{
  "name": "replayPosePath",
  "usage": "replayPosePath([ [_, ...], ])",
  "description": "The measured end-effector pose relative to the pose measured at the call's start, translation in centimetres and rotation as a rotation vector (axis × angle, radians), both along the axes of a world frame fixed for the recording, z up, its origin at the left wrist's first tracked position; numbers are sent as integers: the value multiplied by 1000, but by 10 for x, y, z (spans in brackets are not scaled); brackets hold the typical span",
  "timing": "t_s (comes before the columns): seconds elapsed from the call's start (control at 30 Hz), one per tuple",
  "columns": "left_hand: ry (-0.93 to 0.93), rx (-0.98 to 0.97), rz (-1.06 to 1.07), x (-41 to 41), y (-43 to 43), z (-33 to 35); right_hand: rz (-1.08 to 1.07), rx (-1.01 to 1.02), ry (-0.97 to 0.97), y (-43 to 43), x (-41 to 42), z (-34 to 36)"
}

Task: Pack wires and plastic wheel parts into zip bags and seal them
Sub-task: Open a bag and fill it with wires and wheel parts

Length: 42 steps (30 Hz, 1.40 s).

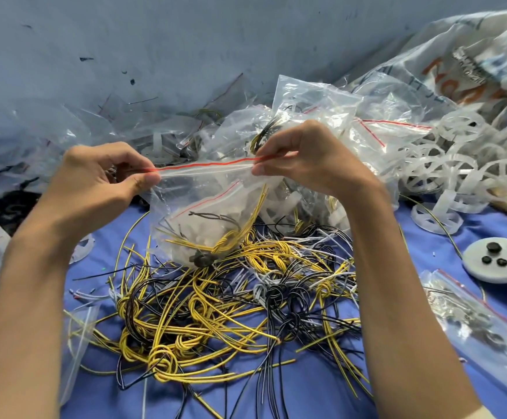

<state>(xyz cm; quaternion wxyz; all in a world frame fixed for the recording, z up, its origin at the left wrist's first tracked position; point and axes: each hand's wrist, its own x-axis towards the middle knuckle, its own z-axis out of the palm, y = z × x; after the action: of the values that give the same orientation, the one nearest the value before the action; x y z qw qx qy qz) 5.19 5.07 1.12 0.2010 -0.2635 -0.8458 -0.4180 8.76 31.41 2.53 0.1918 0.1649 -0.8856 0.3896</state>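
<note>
Clear zip bag [204, 207] pinched taut between both hands [101, 176].

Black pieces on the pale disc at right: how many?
3 black pieces on the disc: one toward its far edge, two side by side nearer. Its right edge is covered; more may hide.

The large plastic sack [445, 55], far right, bears big orange letters and small dark print. Both are creased and partly folded under; neither can be read.
</note>
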Motion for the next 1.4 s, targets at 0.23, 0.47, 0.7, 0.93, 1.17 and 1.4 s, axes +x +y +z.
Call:
replayPosePath([
  [0.23,11,-44,-26,-2,-2,2,-4,13,49,1,-3,-3],
  [0.47,3,-18,-87,-2,3,0,-2,-12,54,-3,-5,-5],
  [0.7,56,-46,-138,0,6,2,16,45,57,-7,-4,-2],
  [0.93,60,-22,-119,-2,9,1,-28,32,64,-9,-6,-2],
  [1.17,70,-29,-120,-5,9,-2,3,41,45,-13,-3,-1],
  [1.4,100,-43,-120,-3,14,0,-3,24,37,-13,1,2],
])
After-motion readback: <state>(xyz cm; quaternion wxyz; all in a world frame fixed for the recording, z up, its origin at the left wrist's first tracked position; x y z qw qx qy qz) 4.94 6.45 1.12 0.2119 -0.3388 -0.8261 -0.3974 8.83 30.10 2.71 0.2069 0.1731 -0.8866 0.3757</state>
